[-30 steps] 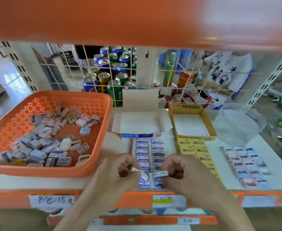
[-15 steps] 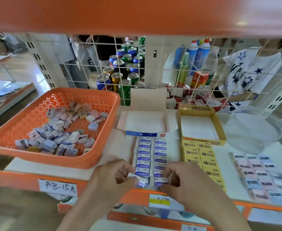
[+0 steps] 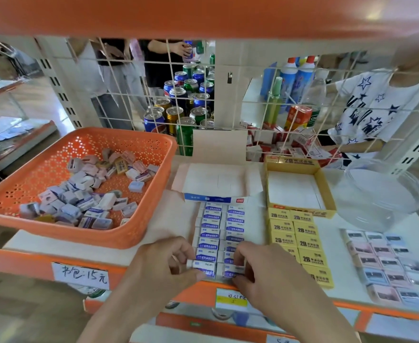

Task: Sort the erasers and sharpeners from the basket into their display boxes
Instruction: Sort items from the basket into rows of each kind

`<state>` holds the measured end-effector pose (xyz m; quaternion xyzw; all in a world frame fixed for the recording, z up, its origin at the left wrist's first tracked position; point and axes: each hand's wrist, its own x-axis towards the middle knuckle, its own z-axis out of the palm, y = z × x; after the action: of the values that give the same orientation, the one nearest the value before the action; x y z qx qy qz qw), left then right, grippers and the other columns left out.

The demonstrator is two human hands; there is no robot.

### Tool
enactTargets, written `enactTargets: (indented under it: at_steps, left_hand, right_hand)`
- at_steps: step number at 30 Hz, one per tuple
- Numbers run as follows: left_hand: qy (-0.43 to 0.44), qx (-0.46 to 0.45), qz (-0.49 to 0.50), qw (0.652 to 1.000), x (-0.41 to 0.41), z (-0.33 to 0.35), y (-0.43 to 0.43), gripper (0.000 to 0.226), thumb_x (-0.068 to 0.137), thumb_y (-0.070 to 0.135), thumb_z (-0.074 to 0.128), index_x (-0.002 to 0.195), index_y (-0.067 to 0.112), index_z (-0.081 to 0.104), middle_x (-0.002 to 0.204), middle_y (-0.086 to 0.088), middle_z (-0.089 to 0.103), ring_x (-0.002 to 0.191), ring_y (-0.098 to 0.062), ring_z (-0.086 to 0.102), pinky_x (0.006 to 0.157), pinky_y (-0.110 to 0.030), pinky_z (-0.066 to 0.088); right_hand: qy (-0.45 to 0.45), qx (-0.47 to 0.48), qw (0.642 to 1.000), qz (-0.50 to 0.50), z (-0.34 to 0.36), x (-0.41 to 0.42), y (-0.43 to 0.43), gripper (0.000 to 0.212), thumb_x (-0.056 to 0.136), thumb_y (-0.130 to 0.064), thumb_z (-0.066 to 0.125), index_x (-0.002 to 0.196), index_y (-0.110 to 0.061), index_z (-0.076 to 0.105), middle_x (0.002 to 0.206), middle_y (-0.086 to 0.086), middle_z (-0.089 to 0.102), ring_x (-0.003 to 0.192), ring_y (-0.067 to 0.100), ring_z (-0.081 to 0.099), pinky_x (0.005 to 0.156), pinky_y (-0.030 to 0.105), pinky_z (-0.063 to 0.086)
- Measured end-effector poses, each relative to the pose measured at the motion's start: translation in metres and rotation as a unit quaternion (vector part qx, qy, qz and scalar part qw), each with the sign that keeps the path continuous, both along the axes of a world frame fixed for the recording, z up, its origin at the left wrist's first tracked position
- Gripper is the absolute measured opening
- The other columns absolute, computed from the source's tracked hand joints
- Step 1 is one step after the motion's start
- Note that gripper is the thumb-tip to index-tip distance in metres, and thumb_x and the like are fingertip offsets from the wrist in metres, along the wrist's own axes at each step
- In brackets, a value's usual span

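Left hand (image 3: 163,264), right hand (image 3: 267,271): both grips tight on front blue erasers (image 3: 204,268); orange basket (image 3: 129,240) left, yellow erasers (image 3: 307,243) right.

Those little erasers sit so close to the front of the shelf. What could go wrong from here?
The front erasers, held by the left hand and right hand, sit at the shelf edge; a nudge could tip them off. Pushing could also buckle the blue-and-white rows into the yellow 2B erasers beside them.
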<state>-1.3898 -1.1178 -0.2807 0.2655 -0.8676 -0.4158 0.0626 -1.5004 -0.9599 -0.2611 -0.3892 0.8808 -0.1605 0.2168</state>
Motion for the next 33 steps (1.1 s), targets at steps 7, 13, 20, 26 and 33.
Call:
enactTargets:
  at_steps: [7, 13, 20, 26, 33]
  left_hand:
    - [0.008, 0.003, -0.004, 1.0, -0.003, 0.0, 0.001, 0.028, 0.067, 0.029, 0.085, 0.071, 0.025, 0.058, 0.067, 0.025, 0.058, 0.052, 0.0, 0.049, 0.05, -0.01, 0.037]
    - [0.0, 0.0, -0.01, 1.0, -0.003, 0.003, 0.0, 0.026, 0.069, 0.029, 0.084, 0.07, 0.025, 0.058, 0.057, 0.029, 0.055, 0.053, 0.005, 0.049, 0.052, -0.009, 0.037]
    - [0.042, -0.105, -0.009, 0.994, -0.005, 0.005, -0.002, 0.03, 0.068, 0.047, 0.078, 0.074, 0.033, 0.051, 0.071, 0.016, 0.058, 0.071, 0.007, 0.056, 0.056, -0.011, 0.043]
    - [0.159, -0.247, -0.065, 0.954, -0.017, 0.023, -0.007, 0.032, 0.076, 0.047, 0.066, 0.1, 0.026, 0.061, 0.093, 0.019, 0.057, 0.061, 0.01, 0.05, 0.057, 0.0, 0.031]
    - [0.152, -0.296, -0.05, 0.942, -0.013, 0.045, -0.043, 0.035, 0.078, 0.044, 0.062, 0.104, 0.021, 0.067, 0.101, 0.017, 0.056, 0.076, -0.004, 0.053, 0.064, -0.007, 0.034]
  right_hand:
    - [0.013, 0.016, 1.0, 0.011, 0.005, 0.0, -0.003, 0.013, 0.091, -0.034, 0.056, 0.102, -0.03, 0.05, 0.1, -0.004, 0.061, 0.09, 0.016, 0.061, 0.076, 0.033, 0.054]
    - [0.011, 0.015, 1.0, 0.017, 0.007, -0.002, -0.005, 0.014, 0.092, -0.035, 0.056, 0.103, -0.029, 0.05, 0.101, -0.004, 0.061, 0.09, 0.015, 0.061, 0.077, 0.032, 0.054]
    - [0.066, -0.054, 0.996, -0.012, 0.018, -0.004, -0.006, 0.019, 0.095, -0.044, 0.047, 0.11, -0.032, 0.048, 0.106, -0.013, 0.057, 0.093, 0.009, 0.055, 0.078, 0.025, 0.048]
    - [0.132, -0.125, 0.983, -0.011, 0.016, -0.006, -0.017, 0.039, 0.094, -0.035, 0.052, 0.133, -0.029, 0.046, 0.132, -0.012, 0.043, 0.121, 0.011, 0.042, 0.097, 0.024, 0.037]
    - [0.165, -0.115, 0.98, 0.002, 0.027, -0.004, -0.044, 0.046, 0.097, -0.035, 0.046, 0.141, -0.03, 0.035, 0.141, -0.009, 0.032, 0.13, 0.011, 0.032, 0.104, 0.023, 0.03]
